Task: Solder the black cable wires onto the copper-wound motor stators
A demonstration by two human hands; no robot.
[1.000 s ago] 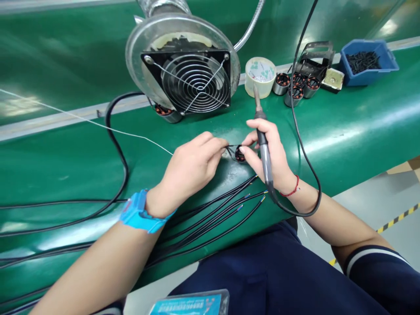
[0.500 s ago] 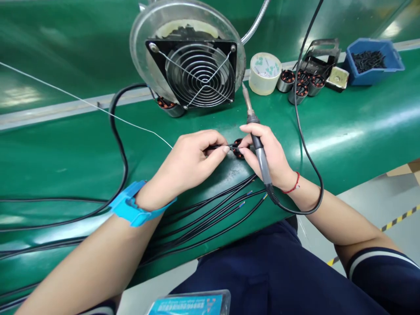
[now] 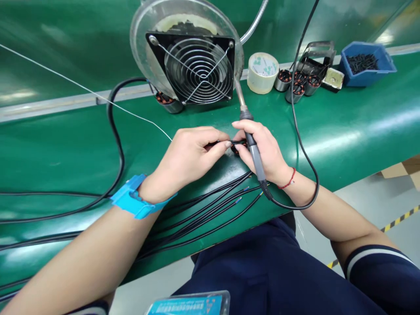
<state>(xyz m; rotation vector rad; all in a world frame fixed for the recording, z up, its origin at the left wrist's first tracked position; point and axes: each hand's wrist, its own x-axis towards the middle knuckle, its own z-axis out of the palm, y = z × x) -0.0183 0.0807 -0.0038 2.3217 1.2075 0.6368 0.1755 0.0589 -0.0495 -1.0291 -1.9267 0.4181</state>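
"What's below that fan?"
"A left hand pinches black wire; a right hand grips a soldering iron."
"And right of the fan?"
"Tape roll, then a blue bin farther along."

Pic bright w/ white glare streaks on green bench R & L, hazy bright spots on back panel, wide-angle stretch nr edges, small dark round part hard to make out, badge print illegible.
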